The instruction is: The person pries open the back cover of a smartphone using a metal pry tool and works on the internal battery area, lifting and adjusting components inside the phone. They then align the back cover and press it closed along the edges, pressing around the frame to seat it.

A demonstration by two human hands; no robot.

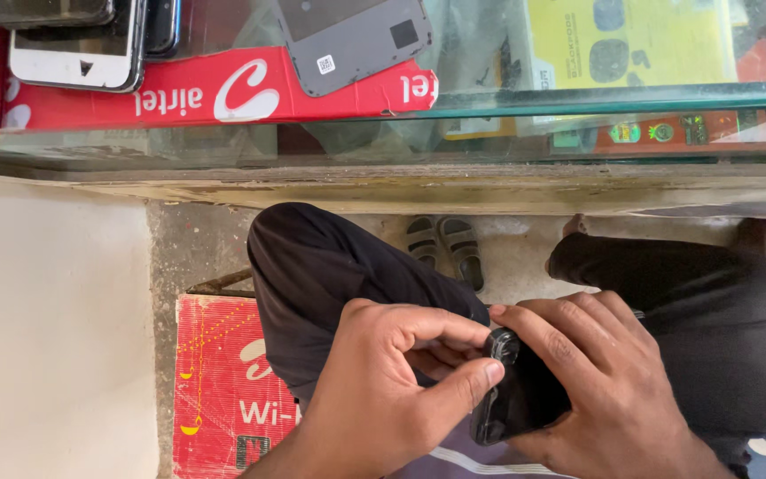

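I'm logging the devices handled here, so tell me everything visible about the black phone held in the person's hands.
The black slab-shaped phone looks glossy, with a rounded corner and a raised camera bump near its upper end. It is tilted on edge over the person's lap, mostly hidden. The right hand wraps over it; the left hand pinches its edge with thumb and forefinger. Its screen side cannot be seen.

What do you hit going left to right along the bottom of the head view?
Red cardboard box on the floor → left hand → black phone, held between both hands → right hand → black trouser leg.
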